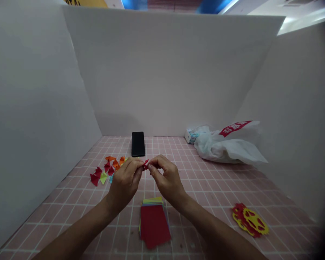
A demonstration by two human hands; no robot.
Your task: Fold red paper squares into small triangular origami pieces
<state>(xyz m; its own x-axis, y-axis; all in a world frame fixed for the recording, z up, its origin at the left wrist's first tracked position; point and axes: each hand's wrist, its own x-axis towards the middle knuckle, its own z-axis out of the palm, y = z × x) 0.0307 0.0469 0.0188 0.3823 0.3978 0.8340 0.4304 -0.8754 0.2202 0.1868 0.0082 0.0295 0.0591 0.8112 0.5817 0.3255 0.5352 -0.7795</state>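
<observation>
Between my two hands, over the middle of the table, is a small piece of folded red paper (pixel 146 164). My left hand (pixel 126 178) pinches it from the left, thumb and fingers closed. From the right, my right hand (pixel 165 177) pinches its other side with thumb and index finger. The fingertips hide part of the paper, so its exact shape is unclear. Just below the hands lies a stack of coloured paper sheets (pixel 155 224), a red one on top. Several small folded paper pieces (pixel 107 166) in red, orange, yellow and blue lie beyond my left hand, which hides some.
A black phone (pixel 138 144) lies toward the back of the pink tiled surface (pixel 206 184). At the back right rest a white plastic bag (pixel 224 148) and a small box (pixel 189 136). Red and yellow cut-out shapes (pixel 250 220) lie front right. White panels (pixel 168 72) enclose three sides.
</observation>
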